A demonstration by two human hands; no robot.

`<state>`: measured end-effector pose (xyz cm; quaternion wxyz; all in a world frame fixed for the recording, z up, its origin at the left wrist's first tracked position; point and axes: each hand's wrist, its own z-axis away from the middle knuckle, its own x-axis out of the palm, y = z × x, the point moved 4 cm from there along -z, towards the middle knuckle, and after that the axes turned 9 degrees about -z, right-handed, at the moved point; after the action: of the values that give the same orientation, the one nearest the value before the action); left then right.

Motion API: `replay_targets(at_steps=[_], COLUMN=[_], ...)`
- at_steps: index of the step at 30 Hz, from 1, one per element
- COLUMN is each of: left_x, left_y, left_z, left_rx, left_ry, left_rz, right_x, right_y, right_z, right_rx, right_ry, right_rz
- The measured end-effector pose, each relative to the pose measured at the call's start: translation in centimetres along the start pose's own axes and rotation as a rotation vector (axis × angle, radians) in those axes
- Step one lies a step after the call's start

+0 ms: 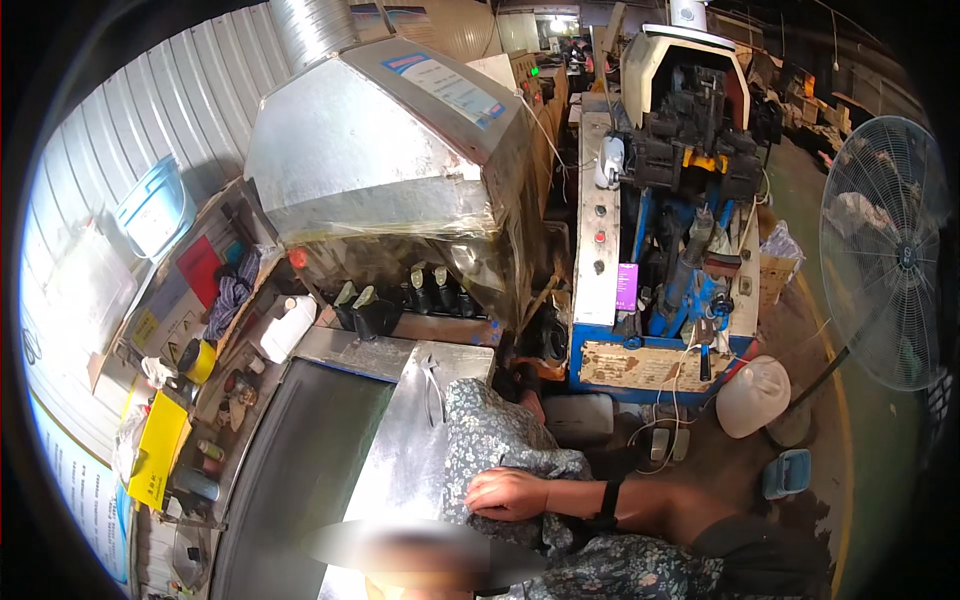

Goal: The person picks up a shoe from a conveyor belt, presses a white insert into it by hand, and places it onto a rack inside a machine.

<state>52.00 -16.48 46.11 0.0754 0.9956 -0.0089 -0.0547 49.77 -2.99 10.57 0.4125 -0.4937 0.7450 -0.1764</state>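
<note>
My right hand lies palm down on flowered dark cloth draped over my lap, its fingers resting loosely on the fabric. A black band circles that wrist. Nothing shows in this hand. At the lower edge, a smeared skin-toned patch may be part of my left arm or hand; its fingers cannot be made out. Beyond the cloth, a metal wrench rests on a shiny metal worktop. A dark belt-like surface runs along the worktop's left side.
A metal hood stands ahead, with several black boot-shaped pieces beneath. Left shelves hold a yellow box and white jug. A blue-framed machine, white container, blue basket and large fan occupy the right.
</note>
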Motion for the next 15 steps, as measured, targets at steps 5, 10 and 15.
replay_targets(at_steps=[5,10,15], left_x=[1.4,1.7,1.4], left_y=[0.8,2.2,1.7], left_z=[0.4,1.0,0.8], left_rx=[0.327,0.499,0.685], left_ry=[0.202,0.387,0.463], left_rz=[-0.272,-0.919,-0.969], right_x=[0.7,0.6,0.4], right_y=[-0.5,-0.3,-0.5], right_z=[-0.4,-0.3,-0.2], right_rx=[-0.001,0.013,-0.041], right_ry=[-0.002,-0.014,-0.007], right_rz=[-0.034,-0.013,0.026])
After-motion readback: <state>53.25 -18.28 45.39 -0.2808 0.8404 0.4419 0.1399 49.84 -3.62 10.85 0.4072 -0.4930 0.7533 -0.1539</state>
